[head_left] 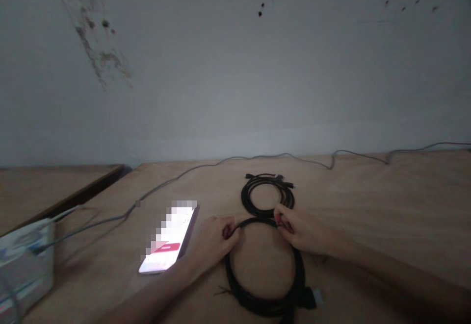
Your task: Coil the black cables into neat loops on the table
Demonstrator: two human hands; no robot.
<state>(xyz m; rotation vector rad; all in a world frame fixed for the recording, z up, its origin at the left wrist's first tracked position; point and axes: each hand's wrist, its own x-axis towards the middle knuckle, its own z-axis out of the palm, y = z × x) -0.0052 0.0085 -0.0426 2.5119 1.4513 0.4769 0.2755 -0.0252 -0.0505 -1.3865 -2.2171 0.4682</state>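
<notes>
Two coils of black cable lie on the wooden table. The nearer, larger coil has a black plug with a pale end at its lower right. My left hand is closed on the upper left part of this coil. On its upper right part, my right hand is closed with thumb and forefinger together. Just beyond, the smaller coil has several connectors at its top, and its lower edge lies close to my right hand. A thin twist of wire sticks out at the larger coil's lower left.
A phone with a lit screen lies left of my left hand. A white power strip or box stands at the far left. From it a grey cord runs along the wall behind the table.
</notes>
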